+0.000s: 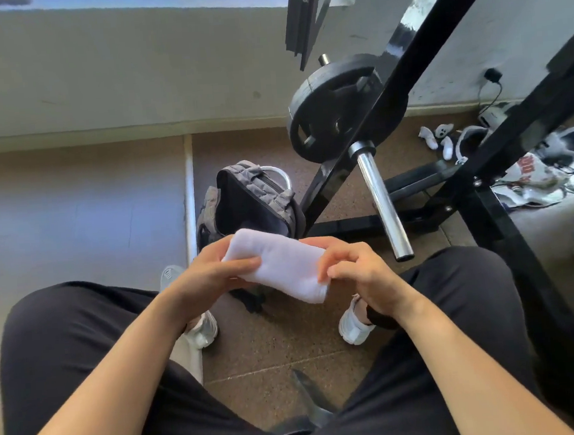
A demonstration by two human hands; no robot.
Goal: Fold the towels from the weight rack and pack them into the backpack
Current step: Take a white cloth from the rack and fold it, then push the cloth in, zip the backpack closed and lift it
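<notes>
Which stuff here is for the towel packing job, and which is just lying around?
For the job: white towel, held folded by left hand and right hand; open grey backpack; black weight rack.

Just lying about: weight plate, white gadgets and cables, printed bag.

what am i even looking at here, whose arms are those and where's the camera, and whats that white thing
There is no machine here. The camera sits on a person's head and looks forward and down, so you see their own two bare arms, their dark-clad legs and white shoes. The wide lens bends straight lines.

The left hand and right hand together hold a white towel, already folded into a small thick bundle, in the air above the floor.

Just past the towel, a grey backpack stands on the brown floor with its top open. To the right is a black weight rack carrying a round weight plate on a shiny steel bar. Loose white items and cables lie on the floor at the far right.
</notes>
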